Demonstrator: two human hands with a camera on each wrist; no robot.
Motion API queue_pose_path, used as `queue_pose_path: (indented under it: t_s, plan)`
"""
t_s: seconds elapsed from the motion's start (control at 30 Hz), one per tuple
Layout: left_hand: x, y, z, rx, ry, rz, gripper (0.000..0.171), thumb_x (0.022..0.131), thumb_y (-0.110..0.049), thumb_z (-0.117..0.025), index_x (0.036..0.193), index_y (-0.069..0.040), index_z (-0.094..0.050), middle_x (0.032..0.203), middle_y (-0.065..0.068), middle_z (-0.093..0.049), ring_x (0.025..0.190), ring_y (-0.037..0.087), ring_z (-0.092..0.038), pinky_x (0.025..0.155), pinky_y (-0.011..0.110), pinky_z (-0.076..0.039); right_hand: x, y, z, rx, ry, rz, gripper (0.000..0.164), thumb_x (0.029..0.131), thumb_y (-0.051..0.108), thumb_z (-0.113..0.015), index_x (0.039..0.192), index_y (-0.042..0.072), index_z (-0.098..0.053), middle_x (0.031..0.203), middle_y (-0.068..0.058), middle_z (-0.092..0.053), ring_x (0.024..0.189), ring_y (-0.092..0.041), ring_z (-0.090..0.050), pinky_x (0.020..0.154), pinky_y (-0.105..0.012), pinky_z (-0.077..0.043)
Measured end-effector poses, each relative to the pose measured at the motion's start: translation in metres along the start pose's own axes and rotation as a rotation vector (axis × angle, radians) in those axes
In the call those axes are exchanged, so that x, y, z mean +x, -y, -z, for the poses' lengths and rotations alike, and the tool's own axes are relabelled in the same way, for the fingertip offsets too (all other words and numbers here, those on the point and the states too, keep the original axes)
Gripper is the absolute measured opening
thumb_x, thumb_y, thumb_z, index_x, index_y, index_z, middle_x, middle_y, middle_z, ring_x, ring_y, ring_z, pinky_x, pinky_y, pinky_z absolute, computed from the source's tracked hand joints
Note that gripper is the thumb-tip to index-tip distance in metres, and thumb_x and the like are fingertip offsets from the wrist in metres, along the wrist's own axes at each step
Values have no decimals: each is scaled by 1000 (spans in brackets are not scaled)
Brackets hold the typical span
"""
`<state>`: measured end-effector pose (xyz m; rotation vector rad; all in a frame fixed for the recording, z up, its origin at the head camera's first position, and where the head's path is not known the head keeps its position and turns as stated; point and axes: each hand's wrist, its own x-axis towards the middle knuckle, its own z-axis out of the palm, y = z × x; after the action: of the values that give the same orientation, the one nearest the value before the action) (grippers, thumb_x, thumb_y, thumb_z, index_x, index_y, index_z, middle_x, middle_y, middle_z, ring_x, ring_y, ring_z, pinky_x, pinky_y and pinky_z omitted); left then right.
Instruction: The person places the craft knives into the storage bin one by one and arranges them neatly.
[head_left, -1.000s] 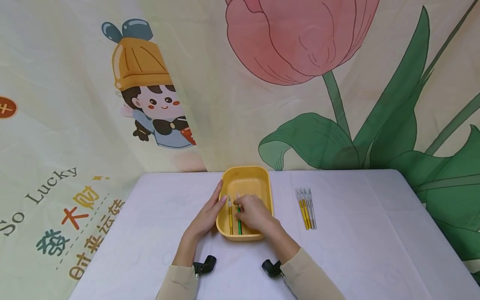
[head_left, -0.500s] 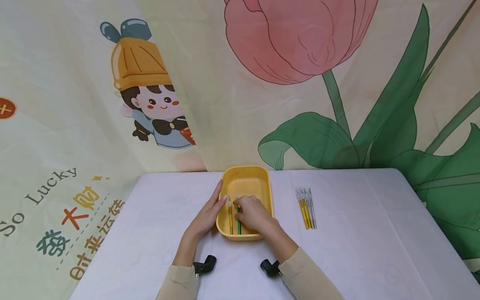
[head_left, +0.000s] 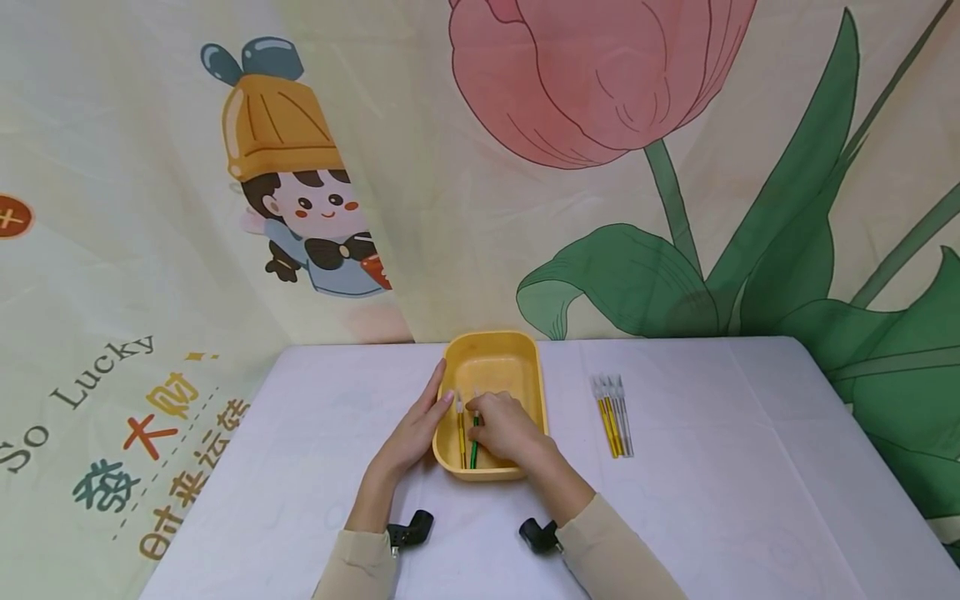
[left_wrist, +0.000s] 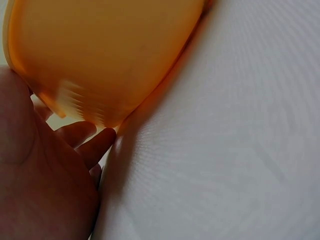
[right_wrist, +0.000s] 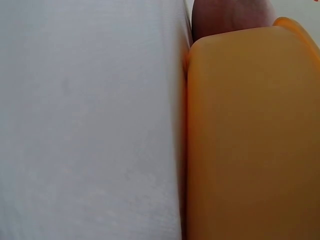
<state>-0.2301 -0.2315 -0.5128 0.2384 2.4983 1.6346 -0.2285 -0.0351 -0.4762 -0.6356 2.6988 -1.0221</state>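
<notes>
A yellow plastic tray (head_left: 531,367) stands on the white-covered table. My left hand (head_left: 408,433) holds its left side, thumb over the rim and fingers along the outer wall; the left wrist view shows fingertips (left_wrist: 102,145) low against that wall. My right hand (head_left: 510,429) reaches inside and pinches a slim green craft knife (head_left: 474,454), whose upper part is mostly covered by the fingers. Left of it in the tray lies a gold craft knife (head_left: 461,433) with a pale tip. The right wrist view shows mainly the tray's outer wall (right_wrist: 255,135).
Several capped craft knives (head_left: 615,425), gold and silver, lie side by side on the table (head_left: 712,467) right of the tray. A printed cloth backdrop (head_left: 465,250) hangs behind the table's far edge.
The green craft knife's lower end has shifted slightly left, toward the gold one, and now leans. My right hand has barely moved; my left hand and the tray stay put.
</notes>
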Motion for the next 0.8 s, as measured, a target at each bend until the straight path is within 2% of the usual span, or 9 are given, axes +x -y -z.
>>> queue_pose_path:
  t_s: [0.1,0.17,0.3,0.53,0.8]
  plan:
    - [1,1,0,-2,-2,-11,60,112,-47,-40,165,-47,-11,174,-17,-9,163,16,-4,132,52,-5,-1,-1,0,0,-7,9,37,93,13,-79,129,5,-74,87,1,-71,79,-15,-61,72,-27,-53]
    - [1,1,0,-3,-3,-18,61,111,-49,-40,165,-47,-11,174,-17,-9,163,16,-4,132,52,-5,-1,-2,1,2,-10,16,37,93,13,-79,129,5,-74,79,4,-65,73,-14,-56,64,-24,-46]
    - [0,0,0,4,-2,-16,62,110,-52,-40,165,-46,-11,174,-16,-10,163,17,-5,132,52,-5,-1,-2,2,-3,-30,29,38,94,12,-78,130,5,-73,79,5,-65,70,-12,-56,62,-22,-45]
    - [0,0,0,17,-4,-3,61,112,-48,-39,165,-46,-11,174,-17,-9,163,18,-5,132,53,-6,-3,-1,4,-11,-65,36,37,95,13,-77,130,6,-73,90,1,-73,73,-12,-59,67,-21,-50]
    - [-1,0,1,11,1,2,61,111,-52,-40,165,-48,-11,174,-17,-9,163,17,-4,132,53,-5,-5,-1,12,-1,-84,32,39,95,14,-77,133,7,-72,82,3,-67,73,-13,-59,62,-20,-50]
